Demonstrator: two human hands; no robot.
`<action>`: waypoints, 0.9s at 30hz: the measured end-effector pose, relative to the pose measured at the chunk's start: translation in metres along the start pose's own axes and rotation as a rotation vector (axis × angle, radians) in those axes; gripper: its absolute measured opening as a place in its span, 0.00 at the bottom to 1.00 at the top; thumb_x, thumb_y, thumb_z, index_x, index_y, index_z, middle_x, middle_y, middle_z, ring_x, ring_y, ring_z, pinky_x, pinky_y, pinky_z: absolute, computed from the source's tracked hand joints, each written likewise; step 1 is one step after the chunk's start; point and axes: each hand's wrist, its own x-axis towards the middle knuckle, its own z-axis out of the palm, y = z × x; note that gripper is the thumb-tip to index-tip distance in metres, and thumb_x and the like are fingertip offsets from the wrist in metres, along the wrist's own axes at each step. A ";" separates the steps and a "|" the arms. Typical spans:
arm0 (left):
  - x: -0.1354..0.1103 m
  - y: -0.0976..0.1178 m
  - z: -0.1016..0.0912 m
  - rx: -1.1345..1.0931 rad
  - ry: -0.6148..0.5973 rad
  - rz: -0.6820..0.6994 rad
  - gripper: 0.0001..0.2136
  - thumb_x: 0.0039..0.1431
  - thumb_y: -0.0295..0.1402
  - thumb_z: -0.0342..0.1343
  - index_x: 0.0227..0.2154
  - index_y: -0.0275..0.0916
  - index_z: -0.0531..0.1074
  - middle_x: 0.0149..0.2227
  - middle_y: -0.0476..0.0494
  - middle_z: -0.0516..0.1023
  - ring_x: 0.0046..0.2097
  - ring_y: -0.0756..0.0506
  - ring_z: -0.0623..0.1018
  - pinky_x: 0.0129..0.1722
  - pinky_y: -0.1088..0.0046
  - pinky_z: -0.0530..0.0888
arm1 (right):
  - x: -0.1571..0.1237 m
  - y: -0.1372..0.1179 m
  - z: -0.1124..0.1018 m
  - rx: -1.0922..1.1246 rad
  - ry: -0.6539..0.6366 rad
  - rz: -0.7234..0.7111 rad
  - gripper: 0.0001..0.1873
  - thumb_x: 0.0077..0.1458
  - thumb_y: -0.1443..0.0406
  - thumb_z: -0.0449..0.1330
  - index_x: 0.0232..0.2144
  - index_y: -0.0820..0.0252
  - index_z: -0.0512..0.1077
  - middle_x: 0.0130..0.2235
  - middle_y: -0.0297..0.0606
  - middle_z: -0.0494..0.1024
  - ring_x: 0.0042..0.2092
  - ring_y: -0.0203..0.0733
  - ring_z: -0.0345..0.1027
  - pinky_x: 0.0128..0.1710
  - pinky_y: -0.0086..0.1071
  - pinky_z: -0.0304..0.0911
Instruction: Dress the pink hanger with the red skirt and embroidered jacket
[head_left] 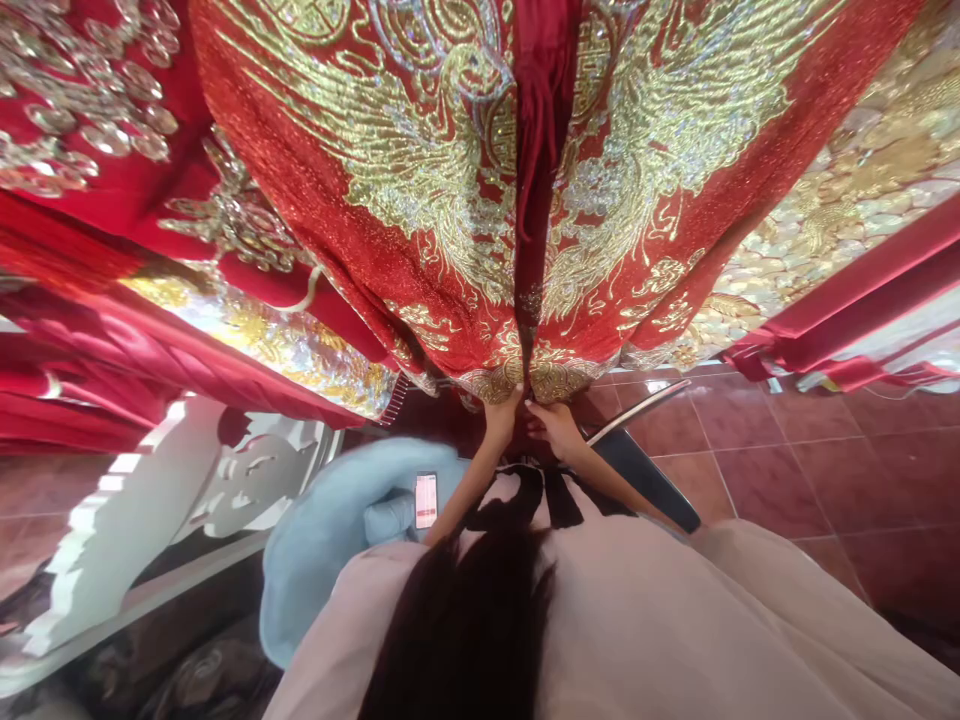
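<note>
A red sparkly garment [465, 250] with gold and silver bird embroidery hangs in front of me, its front edges meeting along a dark red strip. At its lower middle, my left hand [502, 410] is closed on the left front edge near the hem. Just to the right, my right hand [553, 425] has its fingers curled at the opening and seems to pinch the other front edge. My fingertips almost meet there, and small details between them are too tiny to make out. A dark red tassel [536, 110] hangs over the upper opening.
Further decorated garments hang left, with crystal beading [97, 100], and right, with gold sequins [847, 170]. A light blue cushion [315, 540] with a phone [425, 500] lies by my left arm. White carved furniture [112, 540] stands left; a dark chair part [645, 480] is at right.
</note>
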 end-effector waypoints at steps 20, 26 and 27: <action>-0.001 0.006 0.003 0.232 0.004 0.041 0.12 0.44 0.36 0.66 0.28 0.36 0.72 0.33 0.43 0.77 0.38 0.46 0.76 0.47 0.66 0.69 | -0.012 -0.017 0.030 0.210 0.158 -0.059 0.04 0.50 0.68 0.61 0.26 0.64 0.69 0.22 0.31 0.72 0.17 0.25 0.57 0.15 0.20 0.52; 0.001 0.004 0.001 0.227 -0.033 0.042 0.12 0.44 0.38 0.63 0.26 0.35 0.71 0.31 0.43 0.76 0.33 0.47 0.74 0.38 0.69 0.71 | -0.002 -0.017 0.036 0.049 0.289 -0.239 0.10 0.46 0.69 0.60 0.17 0.64 0.64 0.14 0.25 0.61 0.16 0.23 0.50 0.15 0.20 0.46; 0.001 0.003 0.001 0.229 -0.035 0.044 0.11 0.44 0.38 0.63 0.25 0.35 0.71 0.29 0.44 0.75 0.32 0.47 0.74 0.37 0.69 0.71 | -0.001 -0.018 0.037 0.024 0.286 -0.236 0.10 0.45 0.69 0.59 0.17 0.64 0.63 0.13 0.24 0.59 0.16 0.23 0.48 0.15 0.20 0.45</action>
